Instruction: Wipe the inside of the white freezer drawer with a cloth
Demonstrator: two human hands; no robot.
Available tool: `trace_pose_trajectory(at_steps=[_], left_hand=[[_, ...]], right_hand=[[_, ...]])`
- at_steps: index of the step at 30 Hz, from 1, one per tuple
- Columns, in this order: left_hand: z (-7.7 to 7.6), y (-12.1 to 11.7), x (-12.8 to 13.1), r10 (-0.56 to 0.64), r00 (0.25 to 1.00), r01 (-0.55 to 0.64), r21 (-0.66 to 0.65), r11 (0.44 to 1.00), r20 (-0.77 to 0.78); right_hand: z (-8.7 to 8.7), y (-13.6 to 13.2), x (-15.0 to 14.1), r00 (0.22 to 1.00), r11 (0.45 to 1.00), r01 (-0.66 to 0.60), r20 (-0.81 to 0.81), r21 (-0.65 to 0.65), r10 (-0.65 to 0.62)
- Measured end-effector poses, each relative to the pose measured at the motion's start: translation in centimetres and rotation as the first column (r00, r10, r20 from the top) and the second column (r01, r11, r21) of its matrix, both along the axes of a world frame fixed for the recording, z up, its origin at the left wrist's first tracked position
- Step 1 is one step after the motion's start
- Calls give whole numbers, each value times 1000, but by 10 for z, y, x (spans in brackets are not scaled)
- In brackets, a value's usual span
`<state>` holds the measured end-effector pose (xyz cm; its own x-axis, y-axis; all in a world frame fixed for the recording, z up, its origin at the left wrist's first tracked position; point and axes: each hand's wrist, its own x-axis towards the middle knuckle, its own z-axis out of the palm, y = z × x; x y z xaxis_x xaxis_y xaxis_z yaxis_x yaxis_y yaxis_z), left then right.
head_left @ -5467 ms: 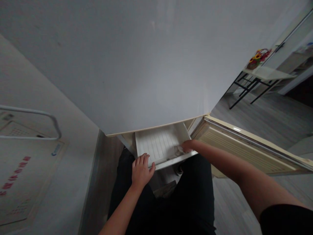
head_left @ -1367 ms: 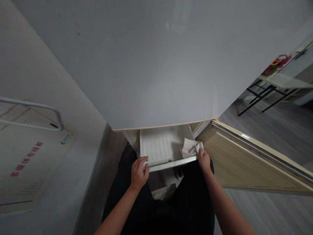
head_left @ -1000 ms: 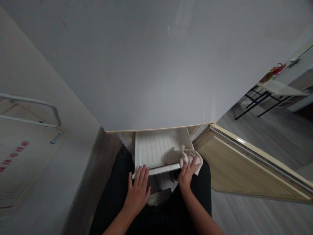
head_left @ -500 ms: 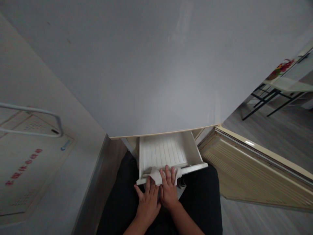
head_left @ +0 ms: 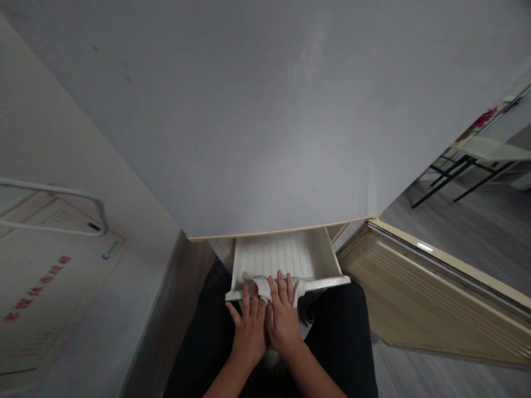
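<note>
A white drawer (head_left: pixel 326 283) with a ribbed floor is pulled out between my knees, below a large grey door. Over the middle of its front rim lies a white cloth (head_left: pixel 263 288). My right hand (head_left: pixel 284 323) holds the cloth against that rim, fingers laid over it and tips reaching above the edge. To its left, my left hand (head_left: pixel 249 334) rests against the drawer front with its fingers stretched and thumb apart; its fingertips touch the front at the cloth's left part. The undersides of both hands are hidden.
The large grey door (head_left: pixel 269 138) overhangs the drawer. A lower door (head_left: pixel 431 293) with a cream edge stands swung out at the right. On the left wall are a panel with red characters (head_left: pixel 37 287) and a white metal bar (head_left: pixel 53 190). A table (head_left: pixel 493 149) stands far right.
The cloth and both hands have shifted slightly left along the drawer front. The camera view has tilted a little. The drawer remains pulled out.
</note>
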<state>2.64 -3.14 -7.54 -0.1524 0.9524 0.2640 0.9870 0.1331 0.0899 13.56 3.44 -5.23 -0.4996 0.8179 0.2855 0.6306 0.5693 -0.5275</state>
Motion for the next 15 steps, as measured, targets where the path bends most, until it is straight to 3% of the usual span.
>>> trace_pose_trajectory(at_steps=[3,6,9,12,15], left_hand=[[-7,-8,9,-50,998,49,43,998,22],[-14,-9,22,-179,984,176,110,978,16],[-18,-1,30,-216,976,218,113,969,-25],[-27,12,33,-172,984,175,61,983,-54],[-37,25,34,-147,986,149,17,989,-74]], right_hand=[[-2,-6,20,999,999,-35,-3,9,35],[-9,-8,55,1000,999,-4,-16,33,4],[-22,-2,88,981,982,186,-69,19,-184],[-36,13,103,886,900,430,-161,-72,-436],[-46,33,98,813,852,498,-254,-162,-524]])
